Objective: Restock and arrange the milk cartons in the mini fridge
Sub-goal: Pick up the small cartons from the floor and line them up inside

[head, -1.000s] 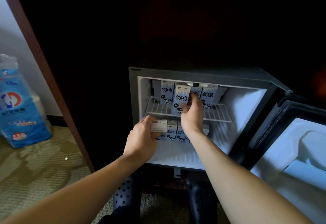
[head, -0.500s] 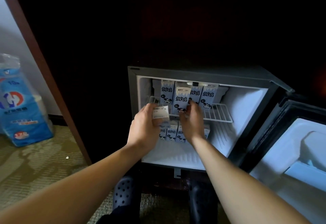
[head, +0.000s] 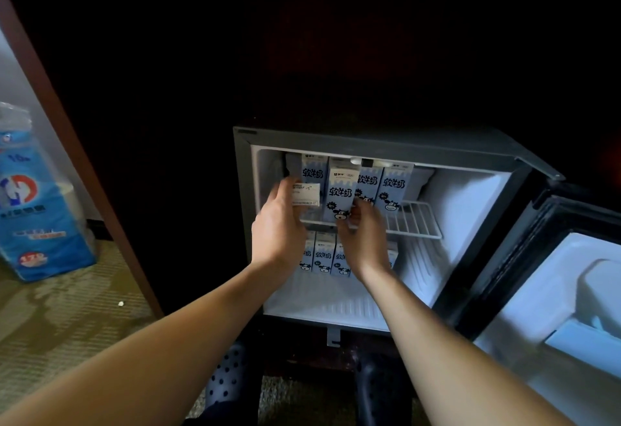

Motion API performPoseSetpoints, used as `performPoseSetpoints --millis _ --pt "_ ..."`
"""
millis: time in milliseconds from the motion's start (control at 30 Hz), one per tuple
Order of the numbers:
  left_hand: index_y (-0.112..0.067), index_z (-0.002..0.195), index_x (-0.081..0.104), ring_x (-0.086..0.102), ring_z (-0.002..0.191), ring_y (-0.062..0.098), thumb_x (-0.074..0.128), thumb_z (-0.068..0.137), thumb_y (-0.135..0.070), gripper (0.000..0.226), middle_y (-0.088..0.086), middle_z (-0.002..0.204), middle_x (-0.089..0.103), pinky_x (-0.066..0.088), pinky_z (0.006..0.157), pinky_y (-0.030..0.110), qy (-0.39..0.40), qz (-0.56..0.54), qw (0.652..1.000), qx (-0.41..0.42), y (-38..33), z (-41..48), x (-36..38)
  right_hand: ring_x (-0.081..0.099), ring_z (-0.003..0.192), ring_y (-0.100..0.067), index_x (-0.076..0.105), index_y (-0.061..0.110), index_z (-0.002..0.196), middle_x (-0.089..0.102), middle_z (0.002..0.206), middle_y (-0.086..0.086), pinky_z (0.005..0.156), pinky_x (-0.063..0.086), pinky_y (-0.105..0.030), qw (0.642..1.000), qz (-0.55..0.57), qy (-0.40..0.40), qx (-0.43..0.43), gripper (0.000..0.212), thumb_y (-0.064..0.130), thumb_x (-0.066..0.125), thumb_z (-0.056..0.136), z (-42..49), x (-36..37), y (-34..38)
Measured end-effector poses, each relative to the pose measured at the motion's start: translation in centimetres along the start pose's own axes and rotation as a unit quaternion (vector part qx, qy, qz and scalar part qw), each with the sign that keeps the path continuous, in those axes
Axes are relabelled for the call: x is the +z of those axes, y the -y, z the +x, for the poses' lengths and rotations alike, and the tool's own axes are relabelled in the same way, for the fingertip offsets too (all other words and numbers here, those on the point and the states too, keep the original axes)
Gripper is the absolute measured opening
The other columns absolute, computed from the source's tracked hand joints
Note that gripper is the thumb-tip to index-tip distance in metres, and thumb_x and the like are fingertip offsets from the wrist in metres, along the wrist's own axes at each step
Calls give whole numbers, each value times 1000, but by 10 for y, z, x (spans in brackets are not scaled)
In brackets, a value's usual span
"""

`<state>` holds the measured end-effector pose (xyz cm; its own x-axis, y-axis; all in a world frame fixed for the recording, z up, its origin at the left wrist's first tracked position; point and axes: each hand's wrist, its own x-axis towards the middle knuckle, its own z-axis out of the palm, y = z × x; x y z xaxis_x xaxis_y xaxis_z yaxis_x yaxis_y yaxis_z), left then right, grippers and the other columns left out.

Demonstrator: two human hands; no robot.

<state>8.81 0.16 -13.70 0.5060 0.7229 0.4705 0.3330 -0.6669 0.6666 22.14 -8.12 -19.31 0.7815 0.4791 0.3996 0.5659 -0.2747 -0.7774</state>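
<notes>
1. The left hand [head: 279,227] gripped a small milk carton [head: 305,193] at the left end of the mini fridge's [head: 369,143] wire shelf [head: 416,224].
2. The right hand [head: 364,241] touched the front standing carton [head: 341,190] at its base; whether it pinched was unclear.
3. The cartons looked light and stiff yet crushable, so best held gently by the flat sides.
</notes>
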Motion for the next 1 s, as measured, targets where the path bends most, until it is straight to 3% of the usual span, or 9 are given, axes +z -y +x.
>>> performPoseSetpoints --millis 100,267,400,500,667,767,1000 --pt "-26 144 41 60 111 28 51 90 3 63 1 133 60 54 86 43 -23 -6 1000 -4 -1 6 4 54 89 5 54 12 135 56 117 -2 81 44 -4 1000 0 -6 -3 39 16 63 96 0 1 -3" --pt "-31 141 40 61 104 30 47 95 -4 54 3 118 65 53 78 42 -49 -31 997 -58 -7 20 13 57 90 0 60 11 120 59 111 -3 72 40 -2 1000 -5 -11 -20 24 17 63 96 0 4 -9" --pt "-25 133 49 62 102 28 46 100 -12 36 3 111 67 54 77 43 -50 -52 993 -90 -9 25 23 59 95 -5 59 12 125 58 114 -2 86 53 -23 999 3 -23 -26 30 17 63 96 0 5 -9" --pt "-21 117 54 64 94 31 40 105 -24 19 4 105 68 54 78 43 -12 -80 987 -141 -5 27 31 58 102 -10 55 12 133 55 120 -1 91 49 -24 999 3 -32 -33 38 17 62 96 -3 5 -8" --pt "-21 126 54 64 104 31 44 103 -24 25 6 117 68 54 86 44 17 -92 984 -154 6 22 40 59 103 -15 59 10 127 58 115 -3 90 48 -27 998 -12 -44 -47 33 17 64 95 -3 5 -9" --pt "-18 129 53 64 105 33 43 104 -22 27 8 118 68 54 85 42 16 -89 983 -162 8 24 41 57 102 -14 59 10 127 57 116 -3 86 43 -21 998 -17 -44 -43 33 16 64 95 -4 4 -8" --pt "-21 127 54 65 103 31 47 103 -23 25 5 116 70 53 82 36 17 -92 984 -148 10 22 42 59 96 -14 60 9 123 58 111 -4 85 48 -26 998 -10 -52 -37 28 16 63 96 -3 4 -4"
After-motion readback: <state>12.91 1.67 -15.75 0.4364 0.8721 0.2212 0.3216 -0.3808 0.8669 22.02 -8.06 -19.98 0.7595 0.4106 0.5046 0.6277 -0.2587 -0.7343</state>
